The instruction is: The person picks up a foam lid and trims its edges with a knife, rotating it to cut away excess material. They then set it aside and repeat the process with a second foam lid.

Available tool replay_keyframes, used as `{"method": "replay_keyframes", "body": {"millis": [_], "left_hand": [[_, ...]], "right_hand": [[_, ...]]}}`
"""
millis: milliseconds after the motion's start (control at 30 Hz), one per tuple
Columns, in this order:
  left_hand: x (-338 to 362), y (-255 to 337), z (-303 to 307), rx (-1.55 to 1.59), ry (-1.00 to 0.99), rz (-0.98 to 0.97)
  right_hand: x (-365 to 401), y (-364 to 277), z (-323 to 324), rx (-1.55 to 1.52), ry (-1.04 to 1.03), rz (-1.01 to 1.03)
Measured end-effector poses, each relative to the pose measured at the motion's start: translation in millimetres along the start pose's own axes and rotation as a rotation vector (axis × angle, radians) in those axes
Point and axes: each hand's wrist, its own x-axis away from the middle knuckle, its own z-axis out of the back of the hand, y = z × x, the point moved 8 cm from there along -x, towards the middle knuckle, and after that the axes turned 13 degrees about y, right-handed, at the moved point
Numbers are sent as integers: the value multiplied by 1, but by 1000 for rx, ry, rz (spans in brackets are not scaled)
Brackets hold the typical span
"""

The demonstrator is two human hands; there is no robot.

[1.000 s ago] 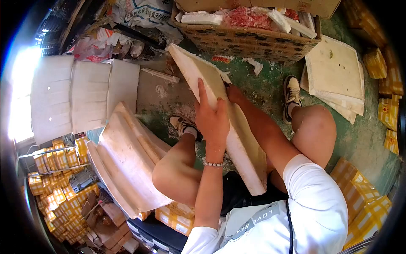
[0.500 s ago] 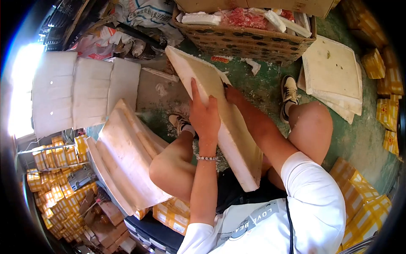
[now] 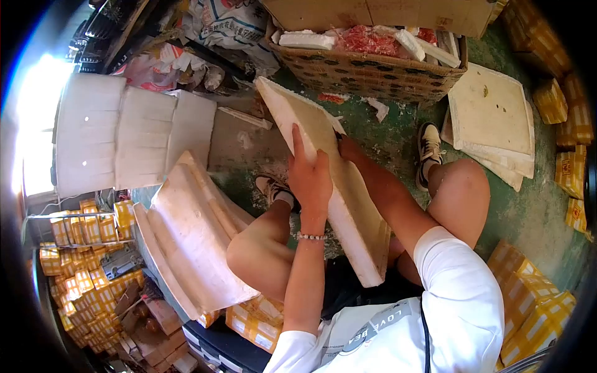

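Left hand (image 3: pixel 311 177) clamped over the slab (image 3: pixel 357 230) at its near edge; right hand (image 3: pixel 347 148) behind the slab, grip not discernible. Firm, even pressure should hold it steady.

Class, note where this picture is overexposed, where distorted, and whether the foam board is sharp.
Head view: glare burns out the left edge beside the foam blocks; fisheye curves the frame, corners black; foam board and left hand look sharp.

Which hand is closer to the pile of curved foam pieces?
Left. The left hand lies flat on the foam slab, toward the pile; the right hand sits at the slab's opposite edge, farther away.
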Motion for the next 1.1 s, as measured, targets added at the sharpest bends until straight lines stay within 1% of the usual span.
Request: {"method": "replay_keyframes", "body": {"millis": [33, 100, 133, 200, 233, 300, 333, 400, 433, 500, 600, 633, 667, 700, 733, 767, 800, 833, 900, 933, 967, 1000, 1033, 1100], "left_hand": [[0, 2, 1, -1, 1, -3], [2, 6, 2, -17, -11, 13], [3, 7, 2, -17, -18, 14], [2, 3, -2, -32, -51, 76], [2, 1, -6, -25, -58, 79], [-2, -1, -9, -35, -3, -32], [-2, -1, -10, -38, -5, -31], [-1, 5, -6, -42, 40, -110], [-2, 8, -5, -43, 40, -106], [-1, 8, -7, -86, -29, -9], [1, 12, -6, -59, -4, -36], [2, 12, -5, -59, -1, -38], [2, 13, -6, -56, 3, -41], [2, 14, -6, -52, 4, -45], [1, 17, -6, -50, 3, -48], [1, 18, -8, -75, -34, -19], [2, 17, -10, -102, -74, 13], [1, 18, -12, -100, -79, 16], [1, 17, -15, -152, -91, 25], [3, 18, -17, -145, -94, 33], [2, 19, -16, -154, -82, 27], [1, 20, -17, -166, -70, 18], [0, 17, -19, -166, -71, 21], [0, 15, -16, -106, -20, -9]], "right_hand": [[4, -6, 10, -2, 3, 1], [16, -9, 30, -432, 123, -173], [14, -2, 16, -433, 122, -181], [6, 15, -23, -120, 85, -57], [3, 17, -24, -118, 63, -78], [11, 11, -8, -211, 43, -166], [14, 7, -1, -248, 41, -194], [24, -3, 17, -310, 40, -244], [29, -9, 30, -327, 41, -258], [38, -16, 49, -340, 47, -282], [32, -14, 44, -315, 30, -270], [23, 1, 20, -316, 32, -267], [8, 19, -14, -225, 63, -162], [1, 27, -30, -133, 95, -60], [5, 17, -14, -132, 99, -62], [15, 1, 10, -197, 46, -163], [26, -5, 20, -262, -10, -266], [29, -2, 17, -259, -12, -271], [35, 8, 16, -337, 78, -321], [32, 20, -1, -327, 75, -323], [17, 41, -35, -323, 116, -286], [8, 51, -48, -325, 158, -249], [6, 48, -52, -303, 127, -230], [8, 37, -39, -293, 74, -214]]}}
